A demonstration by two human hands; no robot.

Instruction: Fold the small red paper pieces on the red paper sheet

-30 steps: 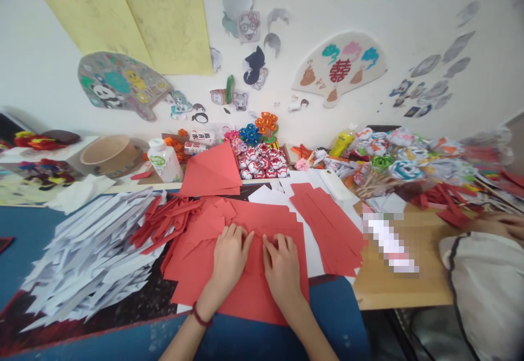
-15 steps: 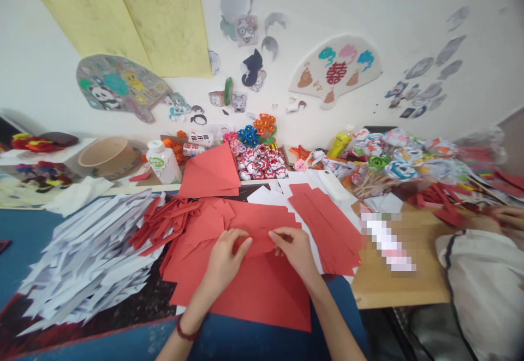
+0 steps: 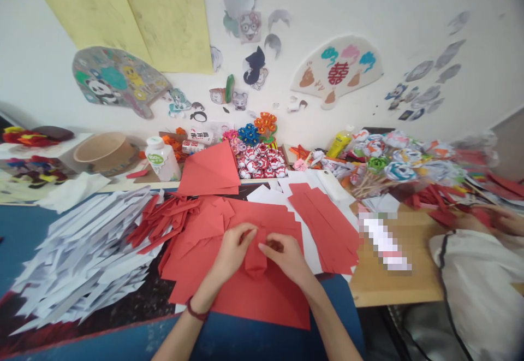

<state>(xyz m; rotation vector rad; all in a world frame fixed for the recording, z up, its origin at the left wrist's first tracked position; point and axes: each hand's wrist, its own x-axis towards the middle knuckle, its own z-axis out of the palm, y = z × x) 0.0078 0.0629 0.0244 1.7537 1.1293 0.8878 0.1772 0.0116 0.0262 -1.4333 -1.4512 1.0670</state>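
Observation:
A narrow folded piece of red paper (image 3: 256, 262) stands out lengthwise between my hands, above the red sheets. My left hand (image 3: 234, 249) pinches its left edge between thumb and forefinger. From the other side, my right hand (image 3: 284, 254) grips its right edge in the same way. Beneath them lie large red sheets (image 3: 282, 306) in an overlapping stack. Folded red strips (image 3: 164, 219) are heaped left of the stack, against a big pile of folded white paper strips (image 3: 90, 252). Cut red rectangles (image 3: 323, 230) lie to the right on white paper.
Behind the stack stand a white bottle (image 3: 162, 159), a red square stack (image 3: 210, 170) and red-and-white paper flowers (image 3: 262, 161). More paper flowers (image 3: 403, 170) lie at the back right. A co-worker's sleeve (image 3: 475, 284) and hands are at the wooden table (image 3: 401, 290) on the right.
The red paper between my hands has turned from lying crosswise to pointing lengthwise, and its folded form now shows. My hands have drawn slightly closer together.

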